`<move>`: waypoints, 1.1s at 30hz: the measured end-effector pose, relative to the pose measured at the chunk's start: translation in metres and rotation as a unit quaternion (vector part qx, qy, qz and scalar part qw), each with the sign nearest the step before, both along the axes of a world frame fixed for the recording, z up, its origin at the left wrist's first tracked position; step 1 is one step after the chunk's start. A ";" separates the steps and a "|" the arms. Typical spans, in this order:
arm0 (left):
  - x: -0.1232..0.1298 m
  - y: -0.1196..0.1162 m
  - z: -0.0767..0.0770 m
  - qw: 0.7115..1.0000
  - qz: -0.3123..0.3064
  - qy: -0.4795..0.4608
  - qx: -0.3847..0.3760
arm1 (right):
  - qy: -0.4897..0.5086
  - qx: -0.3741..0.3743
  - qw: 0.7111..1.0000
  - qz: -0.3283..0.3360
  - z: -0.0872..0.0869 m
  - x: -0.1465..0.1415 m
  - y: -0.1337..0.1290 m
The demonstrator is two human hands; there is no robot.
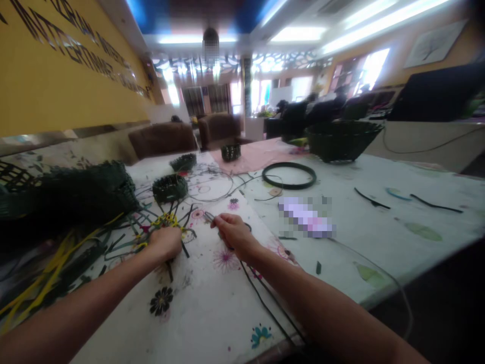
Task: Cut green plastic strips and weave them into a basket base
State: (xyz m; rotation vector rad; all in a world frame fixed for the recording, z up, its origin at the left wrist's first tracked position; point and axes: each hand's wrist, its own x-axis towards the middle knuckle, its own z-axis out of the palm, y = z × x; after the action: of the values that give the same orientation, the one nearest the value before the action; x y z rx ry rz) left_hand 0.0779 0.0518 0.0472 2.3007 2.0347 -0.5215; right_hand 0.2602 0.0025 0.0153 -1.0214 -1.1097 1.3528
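at eleven o'clock from the wearer, on the surface [204,316], weave [166,220] looks light, springy; best pinched at its crossed middle. left hand [166,243] gripping near edge, right hand [235,236] pinching slim piece [208,217].

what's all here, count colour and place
table: one, whitish, centre
big basket: one, dark green, far right
small baskets: three, dark green, far centre-left
ring: one, dark green, table middle
basketwork heap: count unclear, dark green, left
tangled strips: many, green and yellow, left
loose strips: three, two dark, one blue, right
blurred item: one, pale purple, middle
chairs: two, brown, beyond table
wall: one, yellow, left
left hand: one, at tangled strips
right hand: one, pinching slim grey item
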 end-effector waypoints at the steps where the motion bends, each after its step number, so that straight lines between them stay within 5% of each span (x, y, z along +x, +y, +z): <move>1: -0.002 0.000 0.004 1.000 0.007 -0.003 0.002 | 0.002 0.001 1.000 -0.003 0.001 0.000 0.000; 10: -0.037 0.009 0.081 0.994 0.018 -0.107 0.025 | 0.018 0.003 1.000 0.000 0.005 -0.002 -0.006; 17: -0.040 -0.018 0.099 0.991 -0.013 -0.131 0.013 | 0.011 -0.009 1.000 0.005 0.004 -0.002 -0.009; 20: -0.037 -0.035 0.113 0.995 -0.045 -0.059 0.073 | 0.006 -0.018 1.000 0.004 0.002 -0.002 -0.007; 23: -0.039 -0.044 0.126 0.996 -0.009 0.009 0.091 | 0.005 -0.021 1.000 0.005 0.000 -0.003 -0.007; 29: -0.045 -0.046 0.118 0.983 0.000 -0.183 -0.002 | 0.003 -0.013 1.000 0.011 -0.002 -0.003 -0.009; 33: -0.039 -0.046 0.110 0.921 0.044 -0.385 -0.040 | 0.002 0.001 1.000 0.019 -0.005 -0.001 -0.008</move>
State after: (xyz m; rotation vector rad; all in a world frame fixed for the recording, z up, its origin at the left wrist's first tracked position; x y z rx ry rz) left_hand 0.0391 0.0053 0.1569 1.8985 1.6521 0.2773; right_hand 0.2589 -0.0059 0.0107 -1.0014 -1.1318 1.3833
